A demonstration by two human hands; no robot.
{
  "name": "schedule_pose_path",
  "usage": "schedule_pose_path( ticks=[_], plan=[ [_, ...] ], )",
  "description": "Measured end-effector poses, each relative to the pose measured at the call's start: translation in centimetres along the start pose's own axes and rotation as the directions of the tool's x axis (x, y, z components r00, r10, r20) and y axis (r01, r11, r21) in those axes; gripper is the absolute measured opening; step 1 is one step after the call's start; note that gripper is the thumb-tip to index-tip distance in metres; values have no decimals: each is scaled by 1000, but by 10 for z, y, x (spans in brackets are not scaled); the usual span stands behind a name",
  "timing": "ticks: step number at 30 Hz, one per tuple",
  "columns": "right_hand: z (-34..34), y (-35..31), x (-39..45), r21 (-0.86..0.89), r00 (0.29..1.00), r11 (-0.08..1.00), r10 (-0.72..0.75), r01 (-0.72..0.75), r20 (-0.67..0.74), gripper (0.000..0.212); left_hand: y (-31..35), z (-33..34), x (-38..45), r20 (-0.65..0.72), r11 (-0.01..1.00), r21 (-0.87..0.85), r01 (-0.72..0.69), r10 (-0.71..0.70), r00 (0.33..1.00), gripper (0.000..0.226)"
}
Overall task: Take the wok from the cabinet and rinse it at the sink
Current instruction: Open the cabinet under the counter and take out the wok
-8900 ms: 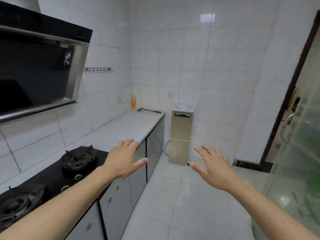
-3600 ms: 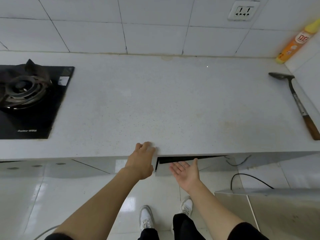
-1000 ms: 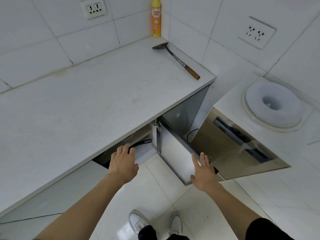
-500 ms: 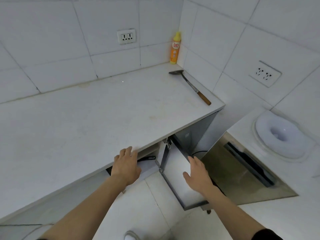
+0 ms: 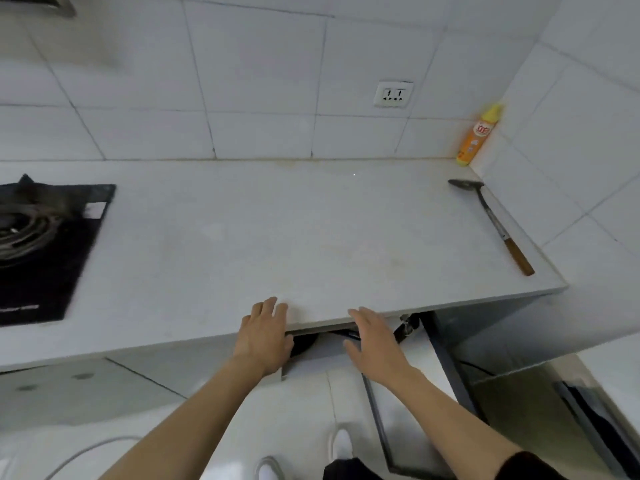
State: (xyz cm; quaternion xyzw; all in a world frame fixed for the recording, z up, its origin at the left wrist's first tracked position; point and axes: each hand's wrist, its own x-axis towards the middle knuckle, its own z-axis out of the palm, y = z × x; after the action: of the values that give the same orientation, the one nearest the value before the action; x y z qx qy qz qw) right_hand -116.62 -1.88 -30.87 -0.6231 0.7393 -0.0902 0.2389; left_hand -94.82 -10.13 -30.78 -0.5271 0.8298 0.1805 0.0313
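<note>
Under the white countertop (image 5: 277,237) the cabinet stands open, its door (image 5: 426,386) swung out to the right. A dark shape that may be the wok (image 5: 304,342) shows in the gap below the counter edge; most of it is hidden. My left hand (image 5: 265,336) reaches into the opening at its left side, fingers spread, holding nothing. My right hand (image 5: 375,342) is held out in front of the opening, fingers apart and empty, close to the door's hinge (image 5: 407,329).
A black gas stove (image 5: 38,247) is set into the counter at the left. A metal spatula with a wooden handle (image 5: 495,225) and an orange bottle (image 5: 479,135) lie at the right back corner. A steel appliance (image 5: 588,424) stands right of the door.
My view has swung to face the counter squarely. My right hand left the open door and moved in front of the cabinet opening; my left hand stays at the opening's left edge.
</note>
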Motion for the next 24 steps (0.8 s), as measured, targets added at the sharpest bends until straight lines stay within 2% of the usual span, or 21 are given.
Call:
schedule_pose_path(
  ticks=[5, 7, 10, 12, 15, 17, 21, 24],
  plan=[
    [13, -14, 38, -30, 983, 986, -160, 163, 95, 61, -16, 17, -10, 24, 983, -64, 172, -171, 985, 62],
    [17, -15, 52, -67, 963, 969, -224, 236, 149, 62, -17, 23, -14, 1, 957, -147, 249, -252, 968, 61],
    [22, -11, 68, -96, 931, 943, -292, 318, 218, 63, -10, 34, -24, 13, 867, -276, 414, -427, 904, 55],
    [29, 2, 84, -87, 875, 914, -347, 396, 339, 63, 7, 50, -25, 68, 767, -316, 558, -568, 820, 53],
    [26, -4, 93, -123, 866, 901, -351, 415, 356, 62, 9, 58, -24, 87, 711, -385, 589, -607, 790, 55],
    [26, -3, 91, -176, 873, 893, -333, 413, 356, 62, 11, 61, -19, 130, 618, -507, 601, -635, 762, 53],
    [31, 2, 80, -268, 874, 869, -299, 415, 383, 68, 20, 64, -14, 247, 280, -770, 573, -697, 673, 41],
    [34, -2, 84, -299, 875, 854, -305, 426, 376, 73, 18, 65, -5, 279, 149, -847, 511, -692, 665, 26]
  ],
)
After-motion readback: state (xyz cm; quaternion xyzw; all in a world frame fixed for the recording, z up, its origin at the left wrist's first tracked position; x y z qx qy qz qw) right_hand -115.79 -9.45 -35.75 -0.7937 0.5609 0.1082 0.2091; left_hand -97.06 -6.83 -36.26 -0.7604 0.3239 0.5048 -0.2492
